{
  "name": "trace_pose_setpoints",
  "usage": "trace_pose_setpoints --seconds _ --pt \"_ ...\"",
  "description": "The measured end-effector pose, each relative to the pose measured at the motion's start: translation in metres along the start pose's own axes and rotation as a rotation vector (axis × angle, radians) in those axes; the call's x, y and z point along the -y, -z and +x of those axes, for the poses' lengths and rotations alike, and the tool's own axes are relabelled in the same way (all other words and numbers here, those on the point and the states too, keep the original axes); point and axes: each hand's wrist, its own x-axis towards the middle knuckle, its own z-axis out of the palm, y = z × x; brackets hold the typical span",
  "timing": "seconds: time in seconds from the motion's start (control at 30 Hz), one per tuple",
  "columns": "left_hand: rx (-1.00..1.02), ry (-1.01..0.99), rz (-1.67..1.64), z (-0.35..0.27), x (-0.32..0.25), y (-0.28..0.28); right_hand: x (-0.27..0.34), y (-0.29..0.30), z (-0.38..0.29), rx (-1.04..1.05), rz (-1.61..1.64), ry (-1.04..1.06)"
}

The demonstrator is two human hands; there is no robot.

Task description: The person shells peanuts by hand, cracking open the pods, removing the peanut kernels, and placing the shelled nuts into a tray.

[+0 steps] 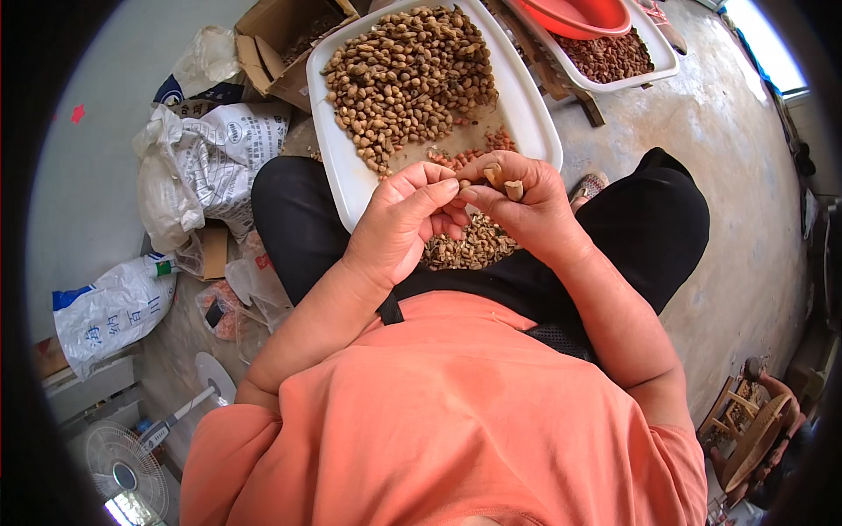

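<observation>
My left hand (404,214) and my right hand (543,207) meet over the near edge of a white plastic tray (358,197). A small peanut (465,185) sits between their touching fingertips, pinched by the left thumb and fingers. In my right hand is a wooden tool, perhaps shelling tongs, whose two pale ends (503,181) stick out between thumb and forefinger; the rest is hidden. Unshelled peanuts (408,79) fill the tray's far part. Reddish shelled kernels (470,158) lie nearer, just beyond my fingers. Below my hands, broken peanut shells (470,246) are heaped between my legs.
Printed woven sacks (230,151) and an open cardboard box (263,56) stand at the left. Another white tray (661,69) holds kernels and a red basin (585,16). A standing fan (125,467) is at lower left. At lower right, another person is beside a woven basket (756,440).
</observation>
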Motion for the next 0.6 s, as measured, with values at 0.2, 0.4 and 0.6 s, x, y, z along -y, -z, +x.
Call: trace_pose_setpoints --seconds 0.2,0.4,0.6 --pt "0.052 0.055 -0.147 0.002 0.003 0.005 -0.004 0.001 0.000 -0.002 0.107 0.006" --pt "0.028 0.127 -0.165 -0.003 -0.004 -0.006 0.007 0.005 0.001 0.060 0.071 -0.003" --pt "-0.006 0.138 0.046 -0.002 -0.007 -0.002 0.010 0.009 0.002 0.103 -0.251 0.116"
